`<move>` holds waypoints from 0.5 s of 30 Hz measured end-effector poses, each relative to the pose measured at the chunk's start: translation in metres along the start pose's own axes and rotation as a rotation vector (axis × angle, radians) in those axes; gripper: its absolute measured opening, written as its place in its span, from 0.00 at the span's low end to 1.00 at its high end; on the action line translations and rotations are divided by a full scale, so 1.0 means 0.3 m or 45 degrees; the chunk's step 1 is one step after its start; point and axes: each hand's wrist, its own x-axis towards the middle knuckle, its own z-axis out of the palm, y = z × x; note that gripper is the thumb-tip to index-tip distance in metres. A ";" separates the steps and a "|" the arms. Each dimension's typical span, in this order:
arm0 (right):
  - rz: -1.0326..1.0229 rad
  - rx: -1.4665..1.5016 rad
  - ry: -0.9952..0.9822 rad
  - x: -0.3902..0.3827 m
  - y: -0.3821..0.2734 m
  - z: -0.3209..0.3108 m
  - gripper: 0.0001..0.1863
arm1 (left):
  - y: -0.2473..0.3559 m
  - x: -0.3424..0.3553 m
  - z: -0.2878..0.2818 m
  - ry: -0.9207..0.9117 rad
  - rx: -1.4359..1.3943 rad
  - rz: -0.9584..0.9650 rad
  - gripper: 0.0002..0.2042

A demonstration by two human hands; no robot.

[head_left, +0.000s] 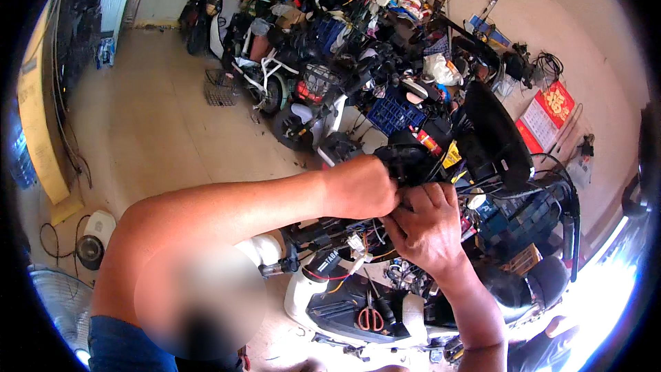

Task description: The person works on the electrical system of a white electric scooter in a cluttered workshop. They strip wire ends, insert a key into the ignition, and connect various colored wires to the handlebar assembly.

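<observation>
Left forearm crosses low in view; left hand (361, 186) and right hand (427, 224) meet over the opened scooter (358, 303), fingers pinched together on what looks like a black wire bundle (406, 162) by the raised seat (496, 134). Mid wiring work, probably; next calls for steady two-handed grip. Red-handled pliers (370, 317) lie on the footboard.

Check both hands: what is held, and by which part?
Left hand and right hand meet on a black wiring bundle above the scooter; fingers hide the exact hold.
</observation>
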 end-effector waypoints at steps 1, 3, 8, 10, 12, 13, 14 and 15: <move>-0.019 0.007 0.002 -0.001 0.002 -0.003 0.07 | 0.007 -0.006 0.001 -0.032 -0.004 -0.018 0.06; -0.058 0.020 0.006 -0.005 0.007 -0.005 0.09 | 0.004 -0.013 -0.001 0.026 0.024 -0.008 0.05; -0.092 0.020 0.044 -0.003 0.012 0.003 0.10 | 0.010 -0.016 -0.006 -0.008 0.087 -0.032 0.06; -0.106 0.030 0.087 0.001 0.005 0.009 0.10 | 0.007 -0.014 -0.003 -0.032 0.143 -0.003 0.07; -0.109 0.008 0.095 -0.010 0.008 0.023 0.10 | 0.010 -0.008 -0.010 -0.074 0.167 0.023 0.07; -0.109 0.000 0.091 -0.016 0.014 0.027 0.10 | 0.014 0.004 -0.015 -0.099 0.150 0.030 0.07; -0.117 -0.005 0.107 -0.016 0.015 0.025 0.10 | 0.017 0.010 -0.020 -0.123 0.135 0.037 0.08; -0.120 -0.003 0.110 -0.014 0.013 0.024 0.09 | 0.015 0.010 -0.025 -0.077 0.118 0.041 0.08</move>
